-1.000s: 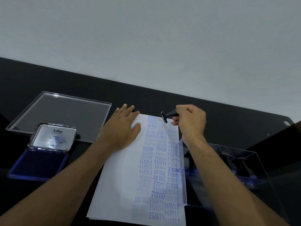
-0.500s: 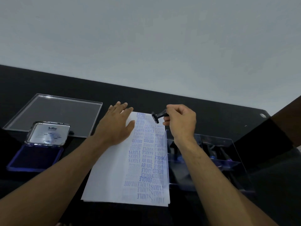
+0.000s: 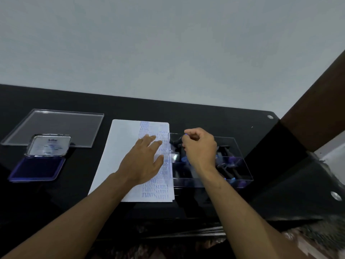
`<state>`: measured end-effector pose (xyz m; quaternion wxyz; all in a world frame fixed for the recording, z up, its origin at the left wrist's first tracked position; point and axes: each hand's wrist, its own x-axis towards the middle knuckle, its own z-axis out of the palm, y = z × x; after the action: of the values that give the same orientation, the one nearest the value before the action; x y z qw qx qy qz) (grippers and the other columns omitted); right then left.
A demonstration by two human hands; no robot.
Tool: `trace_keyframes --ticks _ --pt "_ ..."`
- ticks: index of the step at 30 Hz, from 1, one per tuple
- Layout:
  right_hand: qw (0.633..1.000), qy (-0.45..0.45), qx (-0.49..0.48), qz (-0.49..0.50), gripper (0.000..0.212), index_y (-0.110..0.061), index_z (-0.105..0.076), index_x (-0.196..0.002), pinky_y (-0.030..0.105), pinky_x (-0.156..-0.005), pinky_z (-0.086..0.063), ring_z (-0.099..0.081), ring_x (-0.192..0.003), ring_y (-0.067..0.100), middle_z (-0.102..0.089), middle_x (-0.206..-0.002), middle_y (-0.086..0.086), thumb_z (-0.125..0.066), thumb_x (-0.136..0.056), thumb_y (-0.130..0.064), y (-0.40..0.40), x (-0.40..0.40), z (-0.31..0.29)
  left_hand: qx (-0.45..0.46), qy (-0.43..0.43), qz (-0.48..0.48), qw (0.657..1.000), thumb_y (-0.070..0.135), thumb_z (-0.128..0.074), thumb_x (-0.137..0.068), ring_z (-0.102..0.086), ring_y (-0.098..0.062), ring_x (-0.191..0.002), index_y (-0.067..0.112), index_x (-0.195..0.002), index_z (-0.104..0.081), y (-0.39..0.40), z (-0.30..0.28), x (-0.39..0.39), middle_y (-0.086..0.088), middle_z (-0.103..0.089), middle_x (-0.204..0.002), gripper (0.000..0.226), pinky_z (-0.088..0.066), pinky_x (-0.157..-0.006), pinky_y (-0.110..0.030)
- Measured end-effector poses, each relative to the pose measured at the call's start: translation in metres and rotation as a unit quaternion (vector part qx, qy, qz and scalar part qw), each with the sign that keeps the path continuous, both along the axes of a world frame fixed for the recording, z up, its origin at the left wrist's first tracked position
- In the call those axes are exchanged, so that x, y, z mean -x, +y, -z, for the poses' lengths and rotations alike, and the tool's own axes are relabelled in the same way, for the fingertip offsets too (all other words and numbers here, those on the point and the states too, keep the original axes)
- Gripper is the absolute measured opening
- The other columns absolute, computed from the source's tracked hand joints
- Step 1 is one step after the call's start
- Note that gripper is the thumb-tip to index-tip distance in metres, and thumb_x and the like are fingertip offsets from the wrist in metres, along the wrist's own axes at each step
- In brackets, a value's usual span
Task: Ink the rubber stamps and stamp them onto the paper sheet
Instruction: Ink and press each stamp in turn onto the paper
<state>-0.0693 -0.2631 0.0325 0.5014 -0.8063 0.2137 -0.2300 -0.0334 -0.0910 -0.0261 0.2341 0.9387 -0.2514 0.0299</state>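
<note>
stamps (image 3: pixel 226 170) in box blurred, forearms cut off

Glossy black table, clear plastic, matt paper

I see a glossy black tabletop (image 3: pixel 205 116), smooth and reflective. Under my left fingers (image 3: pixel 149 139) lies a matt white paper sheet (image 3: pixel 121 146). Beneath my right fingers (image 3: pixel 188 135) sits a clear glossy plastic box (image 3: pixel 240 165). Leftward, the ink pad (image 3: pixel 35 169) looks matt blue, its lid (image 3: pixel 49 146) shiny metal, beside a clear plastic cover (image 3: pixel 56 126).

Both forearms are bare to the frame edge, hands (image 3: pixel 143 161) ungloved.
</note>
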Motion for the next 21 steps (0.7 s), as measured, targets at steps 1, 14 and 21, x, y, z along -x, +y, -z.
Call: trace_keyframes --ticks 1,14,21 --pt "0.999 0.005 0.033 -0.008 0.011 -0.026 -0.072 -0.087 0.035 -0.074 -0.059 -0.067 -0.077 0.007 -0.07 -0.082 -0.009 -0.065 -0.08 -0.021 0.0 0.002 0.003 -0.002 0.0 0.001 1.0 0.049 -0.045 -0.101 -0.015 -0.022 -0.154 0.026 -0.154 -0.036 -0.002 0.002 0.002 0.002 -0.024 -0.165 0.058 -0.007 -0.113 -0.03" --pt "0.975 0.058 0.201 -0.08 0.01 -0.022 -0.07 -0.085 0.01 -0.06 -0.043 -0.06 -0.074 0.004 -0.064 -0.085 -0.008 -0.067 -0.083 -0.013 0.0 0.002 0.009 -0.026 -0.016 0.006 1.0 0.049 -0.041 -0.101 -0.018 -0.023 -0.153 0.021 -0.15 -0.044 -0.007 0.024 0.011 -0.003 -0.031 -0.162 0.056 -0.006 -0.12 -0.034" --pt "0.961 0.148 0.198 -0.121 0.013 -0.022 -0.067 -0.071 0.013 -0.048 -0.042 -0.06 -0.062 0.003 -0.066 -0.073 -0.009 -0.069 -0.081 -0.014 0.006 -0.003 -0.001 -0.027 -0.025 0.002 0.999 0.052 -0.037 -0.102 -0.015 -0.021 -0.154 0.024 -0.152 -0.041 -0.007 0.027 0.01 0.0 -0.026 -0.164 0.057 -0.002 -0.118 -0.032"
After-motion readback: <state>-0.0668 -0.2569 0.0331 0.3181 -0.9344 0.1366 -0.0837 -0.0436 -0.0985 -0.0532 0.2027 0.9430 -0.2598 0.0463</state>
